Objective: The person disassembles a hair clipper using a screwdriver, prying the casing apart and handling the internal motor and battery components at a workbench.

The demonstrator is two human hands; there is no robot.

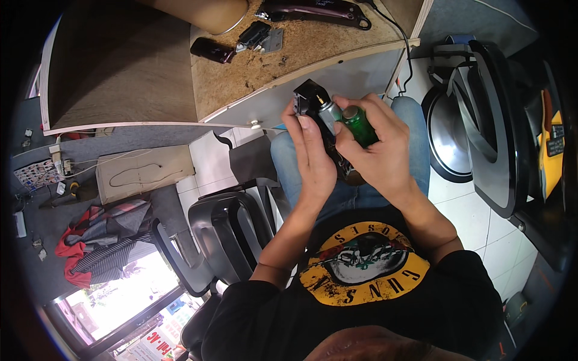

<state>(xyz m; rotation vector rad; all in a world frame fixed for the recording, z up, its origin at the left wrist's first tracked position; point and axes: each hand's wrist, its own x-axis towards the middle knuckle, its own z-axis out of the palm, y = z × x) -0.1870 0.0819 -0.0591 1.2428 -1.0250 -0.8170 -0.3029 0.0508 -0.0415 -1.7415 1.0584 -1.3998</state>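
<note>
Above my lap, my left hand (pixel 312 150) is closed around an opened black hair clipper (pixel 311 96), its blade end pointing up and away from me. A silver cylinder with a thin brass-coloured pin (pixel 328 111) shows at the clipper's open side. My right hand (pixel 385 141) is wrapped round a short green cylinder (pixel 356 123) with a dull flat end, close against the clipper. The fingers hide its lower part, so its kind is unclear. Both hands meet at the clipper.
On the shelf (pixel 241 90) ahead lie a maroon clipper housing (pixel 313 12), a dark maroon piece (pixel 212 50), small black parts (pixel 254 36) and a tan cylinder (pixel 214 12). A black chair (pixel 226 231) stands left; a black-and-grey seat (pixel 506 132) stands right. A cable (pixel 411 60) hangs beside the shelf.
</note>
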